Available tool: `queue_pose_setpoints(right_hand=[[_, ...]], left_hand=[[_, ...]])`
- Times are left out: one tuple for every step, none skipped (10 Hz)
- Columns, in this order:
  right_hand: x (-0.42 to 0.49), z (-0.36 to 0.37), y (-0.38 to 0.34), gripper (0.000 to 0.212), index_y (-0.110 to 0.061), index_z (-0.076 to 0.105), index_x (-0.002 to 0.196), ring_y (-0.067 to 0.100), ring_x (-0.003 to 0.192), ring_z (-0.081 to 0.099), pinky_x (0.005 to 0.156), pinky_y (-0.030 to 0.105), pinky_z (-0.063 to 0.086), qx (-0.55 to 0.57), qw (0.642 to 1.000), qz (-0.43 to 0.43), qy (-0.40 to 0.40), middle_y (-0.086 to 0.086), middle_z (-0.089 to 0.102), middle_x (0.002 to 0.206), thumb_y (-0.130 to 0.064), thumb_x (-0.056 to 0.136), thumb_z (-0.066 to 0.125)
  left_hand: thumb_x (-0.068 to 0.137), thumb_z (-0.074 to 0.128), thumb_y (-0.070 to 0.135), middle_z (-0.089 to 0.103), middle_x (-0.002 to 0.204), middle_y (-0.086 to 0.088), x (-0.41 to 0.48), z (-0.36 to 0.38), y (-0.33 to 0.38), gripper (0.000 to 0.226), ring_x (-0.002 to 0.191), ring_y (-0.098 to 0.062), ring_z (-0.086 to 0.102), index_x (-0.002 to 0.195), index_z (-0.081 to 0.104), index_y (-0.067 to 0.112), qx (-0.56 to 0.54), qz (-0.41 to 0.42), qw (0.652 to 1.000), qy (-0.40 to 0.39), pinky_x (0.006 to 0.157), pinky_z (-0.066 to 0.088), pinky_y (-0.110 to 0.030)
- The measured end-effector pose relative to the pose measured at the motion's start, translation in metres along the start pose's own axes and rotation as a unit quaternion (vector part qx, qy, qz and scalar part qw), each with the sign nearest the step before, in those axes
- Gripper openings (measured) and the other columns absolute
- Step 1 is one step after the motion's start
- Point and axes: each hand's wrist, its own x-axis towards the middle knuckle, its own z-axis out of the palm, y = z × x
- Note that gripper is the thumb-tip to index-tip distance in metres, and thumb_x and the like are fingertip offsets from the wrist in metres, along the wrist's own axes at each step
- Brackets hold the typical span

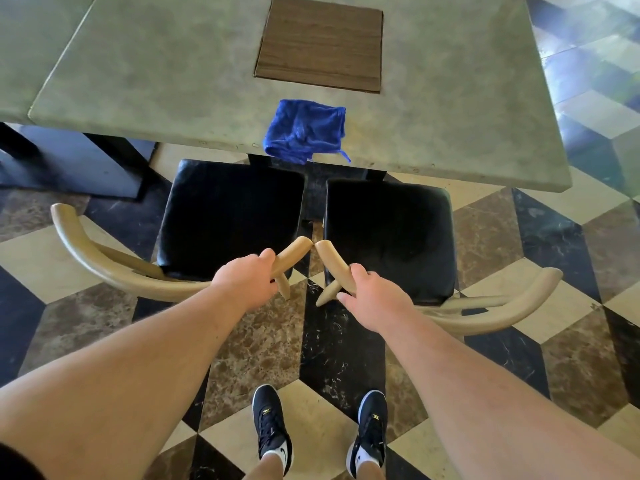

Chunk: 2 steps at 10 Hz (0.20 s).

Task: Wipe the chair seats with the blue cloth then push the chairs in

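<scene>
Two chairs with black padded seats stand side by side at the table's near edge: the left chair and the right chair. Each has a curved pale wooden backrest. My left hand grips the inner end of the left chair's backrest. My right hand holds the inner end of the right chair's backrest. The two backrest tips nearly touch between the seats. The blue cloth lies crumpled on the grey table, at its near edge above the gap between the chairs.
A brown square mat lies on the table behind the cloth. A second table top adjoins at the left, with a dark base below. The floor is patterned marble tile. My two dark shoes stand behind the chairs.
</scene>
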Motion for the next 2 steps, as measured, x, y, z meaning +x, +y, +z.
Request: queue_pose_setpoints(right_hand=[[-0.001,-0.019,-0.004,0.08,-0.034,0.027,0.156,0.025,0.117,0.064,0.092,0.049,0.058,0.003,0.999,-0.027,0.016,-0.003,0.06,0.137,-0.079,0.092,0.04],[-0.002,-0.052,-0.017,0.084,-0.036,0.016,0.161,0.034,0.152,0.033,0.122,0.06,0.029,-0.009,0.996,-0.061,0.057,0.001,0.04,0.163,-0.083,0.092,0.017]], left_hand=[[0.092,0.066,0.066,0.06,0.091,0.008,-0.003,-0.005,0.007,0.061,0.073,-0.01,0.064,0.134,0.051,0.026,-0.005,-0.008,1.0,0.003,0.056,0.049,-0.027],[0.084,0.042,0.091,0.065,0.117,0.008,-0.006,-0.02,0.021,0.089,0.099,-0.015,0.066,0.149,0.044,0.031,-0.007,0.033,0.998,0.046,0.073,0.055,-0.034]])
